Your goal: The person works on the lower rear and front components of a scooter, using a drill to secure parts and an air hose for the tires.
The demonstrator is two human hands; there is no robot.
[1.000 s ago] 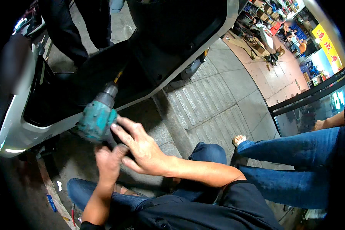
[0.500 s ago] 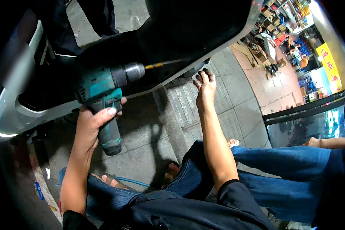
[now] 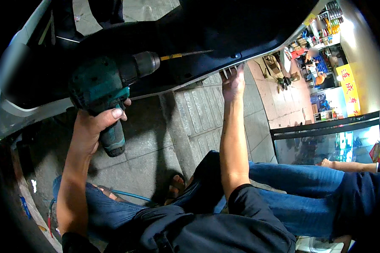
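My left hand (image 3: 98,122) is wrapped round the grip of a teal and black cordless drill (image 3: 98,82), thumb across the front. From its metal chuck a long drill bit (image 3: 181,55), yellowish near the chuck and thin at the tip, points right over a dark floor panel (image 3: 190,25) of what looks like a scooter. A small round fitting (image 3: 236,55) sits on that panel, right of the bit's tip. My right hand (image 3: 233,84) reaches up to the panel's pale rim, fingers stretched and apart, nothing seen in them. Whether the fingertips touch the rim cannot be made out.
A person in blue jeans (image 3: 291,177) is close on my right, another in dark trousers (image 3: 105,10) beyond the panel. A blue hose (image 3: 133,195) runs by my feet. A kerb (image 3: 177,126) crosses the paving. Far right is a lit shop with a yellow sign (image 3: 348,89).
My right hand has risen to the panel's rim, its curled fingers now stretched out. The drill remains in my left hand, slightly farther left. The whole view has shifted.
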